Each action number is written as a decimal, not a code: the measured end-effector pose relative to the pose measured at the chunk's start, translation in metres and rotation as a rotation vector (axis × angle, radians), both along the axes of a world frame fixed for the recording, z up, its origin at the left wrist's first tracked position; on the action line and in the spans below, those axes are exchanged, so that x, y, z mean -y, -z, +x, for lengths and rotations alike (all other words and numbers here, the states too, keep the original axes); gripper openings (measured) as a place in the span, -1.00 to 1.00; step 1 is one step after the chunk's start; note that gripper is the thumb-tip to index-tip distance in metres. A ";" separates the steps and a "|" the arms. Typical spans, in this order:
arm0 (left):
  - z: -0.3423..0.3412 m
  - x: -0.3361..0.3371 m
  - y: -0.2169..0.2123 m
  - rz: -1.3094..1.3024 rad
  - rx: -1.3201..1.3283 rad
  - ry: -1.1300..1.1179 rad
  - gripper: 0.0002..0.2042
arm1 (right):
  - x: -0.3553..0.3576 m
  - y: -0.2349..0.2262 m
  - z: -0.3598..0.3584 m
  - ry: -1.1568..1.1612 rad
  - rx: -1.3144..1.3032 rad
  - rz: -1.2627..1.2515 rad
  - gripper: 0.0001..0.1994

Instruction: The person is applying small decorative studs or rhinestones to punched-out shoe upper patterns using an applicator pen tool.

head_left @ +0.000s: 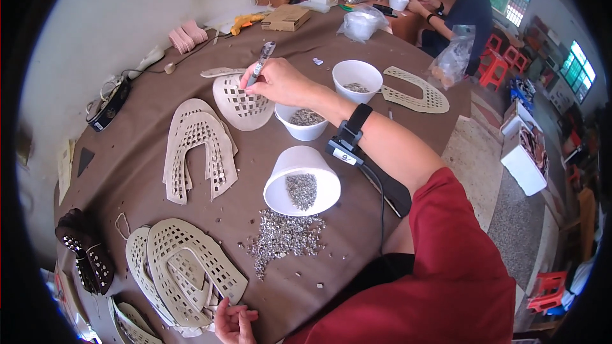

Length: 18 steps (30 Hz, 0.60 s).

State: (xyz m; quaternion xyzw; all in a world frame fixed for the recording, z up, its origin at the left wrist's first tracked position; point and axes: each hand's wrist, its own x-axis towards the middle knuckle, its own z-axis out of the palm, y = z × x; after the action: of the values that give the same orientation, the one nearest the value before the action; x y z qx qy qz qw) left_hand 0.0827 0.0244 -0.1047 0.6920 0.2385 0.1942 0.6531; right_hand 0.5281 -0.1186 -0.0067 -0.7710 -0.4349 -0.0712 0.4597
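My right hand (280,81) reaches across to the far side of the table, closed around a pen (260,64) with a clear barrel and dark end. Its lower end is by a beige perforated shoe-upper piece (242,105), which the fingers partly cover. At the lower edge my left hand (236,323) lies with loosely curled, parted fingers and nothing visible in them. Beside it is a stack of beige perforated shoe-upper pieces (185,236). Between the two hands sits another group of U-shaped pieces (191,121).
A tipped white cup (299,156) has spilled small silvery studs (280,239). Two more cups (306,132) (357,70) hold similar bits. One perforated piece (433,97) lies far right. A dark studded shoe (86,251) stands left. Another person (468,9) works behind, near red stools (494,70).
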 end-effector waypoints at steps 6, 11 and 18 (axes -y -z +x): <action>-0.004 0.000 0.006 -0.040 0.049 -0.009 -0.65 | 0.021 -0.037 -0.042 -0.078 -0.096 0.175 -0.88; -0.012 -0.004 0.018 -0.004 0.085 0.014 -0.66 | 0.034 -0.062 -0.083 -0.137 -0.074 0.360 -0.88; -0.003 0.002 -0.013 0.427 0.229 0.166 -0.58 | 0.050 -0.072 -0.194 -0.481 -0.463 0.641 -0.81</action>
State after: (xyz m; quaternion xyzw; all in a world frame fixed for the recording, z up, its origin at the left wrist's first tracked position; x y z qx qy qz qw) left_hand 0.0793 0.0228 -0.0919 0.8050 0.0589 0.2628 0.5286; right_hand 0.3342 -0.1687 0.0655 -0.4629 -0.4433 0.0805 0.7634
